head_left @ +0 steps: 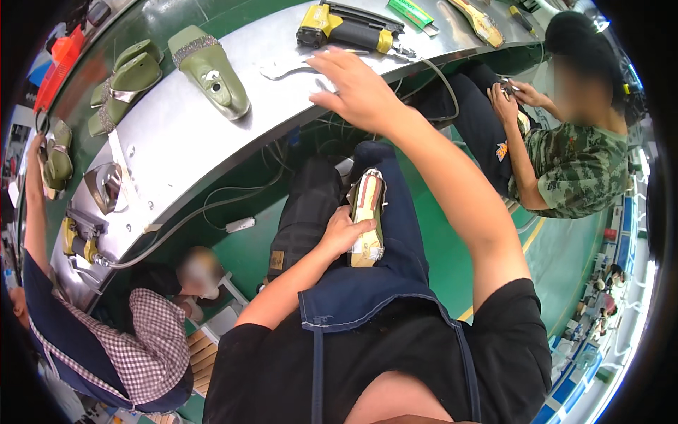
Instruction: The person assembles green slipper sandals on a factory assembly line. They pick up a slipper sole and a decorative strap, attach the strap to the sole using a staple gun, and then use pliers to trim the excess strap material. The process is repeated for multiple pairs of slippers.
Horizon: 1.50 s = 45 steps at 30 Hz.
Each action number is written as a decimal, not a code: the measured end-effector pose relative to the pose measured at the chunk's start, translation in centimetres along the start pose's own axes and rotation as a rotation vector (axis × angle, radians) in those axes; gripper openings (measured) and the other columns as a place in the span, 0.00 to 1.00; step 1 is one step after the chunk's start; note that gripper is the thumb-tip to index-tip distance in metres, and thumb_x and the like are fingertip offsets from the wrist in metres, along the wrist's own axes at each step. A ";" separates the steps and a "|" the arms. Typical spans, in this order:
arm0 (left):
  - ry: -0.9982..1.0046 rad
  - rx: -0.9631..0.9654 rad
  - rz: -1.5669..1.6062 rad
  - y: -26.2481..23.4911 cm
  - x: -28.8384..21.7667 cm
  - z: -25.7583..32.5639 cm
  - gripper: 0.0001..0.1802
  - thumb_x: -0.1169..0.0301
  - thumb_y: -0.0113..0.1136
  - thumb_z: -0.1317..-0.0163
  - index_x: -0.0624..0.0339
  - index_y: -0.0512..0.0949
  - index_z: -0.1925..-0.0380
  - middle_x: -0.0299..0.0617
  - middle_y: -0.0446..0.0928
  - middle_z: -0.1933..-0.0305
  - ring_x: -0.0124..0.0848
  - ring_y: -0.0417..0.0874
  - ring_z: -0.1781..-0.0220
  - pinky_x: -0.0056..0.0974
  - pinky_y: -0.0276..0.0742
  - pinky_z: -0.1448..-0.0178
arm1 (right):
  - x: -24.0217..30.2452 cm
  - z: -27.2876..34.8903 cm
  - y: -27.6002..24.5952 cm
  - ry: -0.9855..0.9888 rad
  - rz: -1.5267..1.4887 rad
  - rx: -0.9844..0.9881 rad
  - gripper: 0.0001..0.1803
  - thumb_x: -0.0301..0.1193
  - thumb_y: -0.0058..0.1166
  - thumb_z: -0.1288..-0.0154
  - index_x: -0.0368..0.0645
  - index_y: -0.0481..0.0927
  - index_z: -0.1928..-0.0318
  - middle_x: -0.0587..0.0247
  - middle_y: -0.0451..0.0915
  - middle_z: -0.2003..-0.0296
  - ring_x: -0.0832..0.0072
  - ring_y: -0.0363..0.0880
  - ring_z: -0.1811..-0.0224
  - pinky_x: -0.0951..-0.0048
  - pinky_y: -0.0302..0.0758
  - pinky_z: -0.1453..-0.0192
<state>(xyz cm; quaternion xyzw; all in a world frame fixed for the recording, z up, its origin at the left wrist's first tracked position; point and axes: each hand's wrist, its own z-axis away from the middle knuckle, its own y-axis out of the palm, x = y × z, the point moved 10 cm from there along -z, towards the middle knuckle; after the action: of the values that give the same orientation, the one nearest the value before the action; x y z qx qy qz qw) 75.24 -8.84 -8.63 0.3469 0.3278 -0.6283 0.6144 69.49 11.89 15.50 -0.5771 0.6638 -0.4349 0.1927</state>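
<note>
My left hand (344, 231) grips a shoe on a last (367, 212), sole side up, resting on my lap over a dark blue apron. My right hand (355, 86) is stretched out with fingers spread over the edge of the curved metal workbench (176, 141). It hovers at a flat pale insole piece (286, 68) lying on the bench, just in front of a yellow and black nail gun (346, 28). I cannot tell whether the fingers touch the insole.
Several green shoe lasts with sparkly straps (208, 67) (127, 81) lie on the bench. A person in a camouflage shirt (575, 162) sits at right working on a shoe. A person in a checked shirt (141, 339) sits at lower left. Cables hang under the bench.
</note>
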 end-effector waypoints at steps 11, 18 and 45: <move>0.198 -0.006 0.239 0.4 -1.8 0.6 0.57 0.65 0.72 0.41 0.60 0.48 0.17 0.56 0.75 0.29 0.44 0.78 0.28 0.41 0.70 0.25 | 0.9 4.4 1.5 0.214 0.355 0.468 0.22 0.38 0.60 0.28 0.45 0.75 0.39 0.57 0.81 0.46 0.56 0.82 0.45 0.48 0.73 0.46; 0.155 0.006 0.212 0.6 -0.5 0.4 0.56 0.63 0.69 0.40 0.52 0.49 0.15 0.58 0.78 0.32 0.48 0.81 0.31 0.42 0.73 0.28 | 3.6 18.9 0.2 0.709 -0.294 1.119 0.11 0.23 0.50 0.27 0.33 0.67 0.49 0.42 0.86 0.61 0.44 0.85 0.59 0.52 0.80 0.54; 0.149 0.033 -0.027 -0.2 -0.9 0.6 0.58 0.55 0.69 0.37 0.63 0.44 0.16 0.65 0.73 0.28 0.57 0.76 0.27 0.47 0.70 0.24 | 5.5 21.4 2.8 0.549 -0.173 1.520 0.25 0.18 0.46 0.32 0.30 0.69 0.34 0.33 0.85 0.56 0.41 0.85 0.50 0.46 0.79 0.45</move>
<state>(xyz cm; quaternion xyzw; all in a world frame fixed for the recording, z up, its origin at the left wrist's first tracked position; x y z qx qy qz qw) 74.99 -8.82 -7.57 0.3983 0.3668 -0.6144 0.5739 82.60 -0.92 2.86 -0.2104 0.1636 -0.9063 0.3280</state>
